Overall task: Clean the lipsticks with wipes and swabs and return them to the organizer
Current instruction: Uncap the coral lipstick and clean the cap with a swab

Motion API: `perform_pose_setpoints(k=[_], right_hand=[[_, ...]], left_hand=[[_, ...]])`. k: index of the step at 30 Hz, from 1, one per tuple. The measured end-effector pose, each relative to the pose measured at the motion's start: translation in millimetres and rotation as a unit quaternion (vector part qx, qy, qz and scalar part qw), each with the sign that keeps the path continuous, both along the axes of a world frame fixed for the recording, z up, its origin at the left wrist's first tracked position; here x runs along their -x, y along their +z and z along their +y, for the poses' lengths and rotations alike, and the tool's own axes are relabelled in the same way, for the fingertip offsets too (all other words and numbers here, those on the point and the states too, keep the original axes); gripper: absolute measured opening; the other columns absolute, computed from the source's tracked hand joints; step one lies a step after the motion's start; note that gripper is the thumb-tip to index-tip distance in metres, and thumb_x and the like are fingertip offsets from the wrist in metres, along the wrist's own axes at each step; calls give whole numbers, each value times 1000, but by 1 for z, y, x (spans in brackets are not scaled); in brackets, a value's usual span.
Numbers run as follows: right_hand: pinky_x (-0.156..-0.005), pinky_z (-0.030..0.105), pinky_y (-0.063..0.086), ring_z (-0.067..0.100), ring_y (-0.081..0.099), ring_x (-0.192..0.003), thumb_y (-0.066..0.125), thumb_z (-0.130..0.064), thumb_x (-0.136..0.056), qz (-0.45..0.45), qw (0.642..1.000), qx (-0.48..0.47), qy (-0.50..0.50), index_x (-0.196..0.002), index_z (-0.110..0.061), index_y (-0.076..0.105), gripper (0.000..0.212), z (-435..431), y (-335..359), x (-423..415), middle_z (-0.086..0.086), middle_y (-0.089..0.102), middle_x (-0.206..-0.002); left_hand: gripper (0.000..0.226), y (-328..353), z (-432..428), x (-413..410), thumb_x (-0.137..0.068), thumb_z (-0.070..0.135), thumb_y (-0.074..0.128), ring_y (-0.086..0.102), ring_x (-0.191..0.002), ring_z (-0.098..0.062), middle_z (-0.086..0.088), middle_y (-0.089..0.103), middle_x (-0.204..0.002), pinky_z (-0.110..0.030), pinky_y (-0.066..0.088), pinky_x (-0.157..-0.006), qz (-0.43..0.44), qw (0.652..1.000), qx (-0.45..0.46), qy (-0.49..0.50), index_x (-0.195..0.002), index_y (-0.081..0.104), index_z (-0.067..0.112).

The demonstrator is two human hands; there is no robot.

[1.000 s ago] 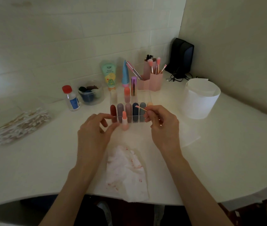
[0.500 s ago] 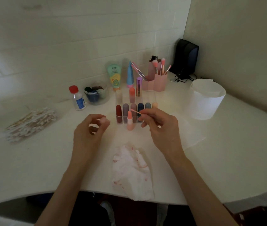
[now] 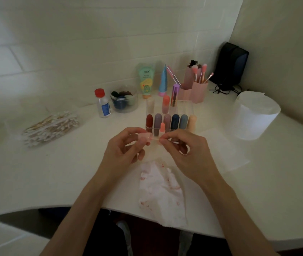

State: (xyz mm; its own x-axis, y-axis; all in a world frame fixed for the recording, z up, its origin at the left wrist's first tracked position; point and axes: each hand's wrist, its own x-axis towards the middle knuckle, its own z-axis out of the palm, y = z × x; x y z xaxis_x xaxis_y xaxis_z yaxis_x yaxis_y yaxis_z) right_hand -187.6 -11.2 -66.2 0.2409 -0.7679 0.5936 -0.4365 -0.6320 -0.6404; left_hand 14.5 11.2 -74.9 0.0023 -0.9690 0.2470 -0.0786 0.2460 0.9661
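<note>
The white curved tabletop (image 3: pixel 36 172) fills the view. At 2 o'clock from the hands stands a white cylindrical roll of wipes (image 3: pixel 256 117). At 6 o'clock lies a crumpled white wipe stained with red marks (image 3: pixel 161 193), its near end hanging over the edge. At 9 o'clock, well apart, lies a clear bag of cotton swabs (image 3: pixel 50 126).

At 12 o'clock, just beyond the fingertips, stands the clear acrylic organizer (image 3: pixel 185 108). Along its front are six capped lipsticks (image 3: pixel 167 120), upright side by side: dark red, mauve, dusty pink, navy, grey-blue and peach.

The left hand (image 3: pixel 124 150) has its fingers curled and pinches a small pale pink translucent cap (image 3: pixel 144 136) at the fingertips. The right hand (image 3: pixel 187 150) pinches a thin cotton swab (image 3: pixel 155 139) between thumb and forefinger. The stick lies level and points to 9 o'clock, with its tip at the mouth of the cap.

An uncapped coral lipstick (image 3: pixel 162 126) stands upright just in front of the organizer, before the mauve and dusty pink ones.
</note>
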Motion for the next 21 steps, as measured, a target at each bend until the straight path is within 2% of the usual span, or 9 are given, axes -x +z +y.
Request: perform_pose_setpoints(k=[4,11,15,21], right_hand=[[-65,3,38,-6,56,-68,73,-17,-94,31,998,38,-28,-98,-13,76,6,1,1,0,-15,68,-87],[-68,2,38,-9,55,-68,72,-23,-95,84,996,15,-19,-101,-17,77,10,1,-5,-3,-38,46,-73],[-68,4,42,-4,58,-72,70,-27,-96,90,995,-31,2,-103,-21,77,12,3,-6,-6,-35,52,-76],[-64,8,43,6,58,-67,68,-26,-97,60,998,-31,18,-103,-21,75,10,6,-4,-7,-19,60,-71]], left_hand=[[18,-3,-1,0,-96,22,62,55,-56,-18,-4,71,-93,-24,39,-50,-16,1000,17,-11,-109,65,10],[13,-6,-4,-3,-98,14,62,58,-56,-21,-3,71,-94,-21,37,-49,-17,1000,26,3,-109,65,7],[12,-7,-5,-4,-98,11,62,58,-55,-21,-4,71,-94,-20,38,-49,-14,999,24,15,-108,66,7],[14,-9,-4,-4,-97,12,64,57,-54,-19,-3,72,-93,-20,39,-49,-15,999,20,24,-109,68,8]])
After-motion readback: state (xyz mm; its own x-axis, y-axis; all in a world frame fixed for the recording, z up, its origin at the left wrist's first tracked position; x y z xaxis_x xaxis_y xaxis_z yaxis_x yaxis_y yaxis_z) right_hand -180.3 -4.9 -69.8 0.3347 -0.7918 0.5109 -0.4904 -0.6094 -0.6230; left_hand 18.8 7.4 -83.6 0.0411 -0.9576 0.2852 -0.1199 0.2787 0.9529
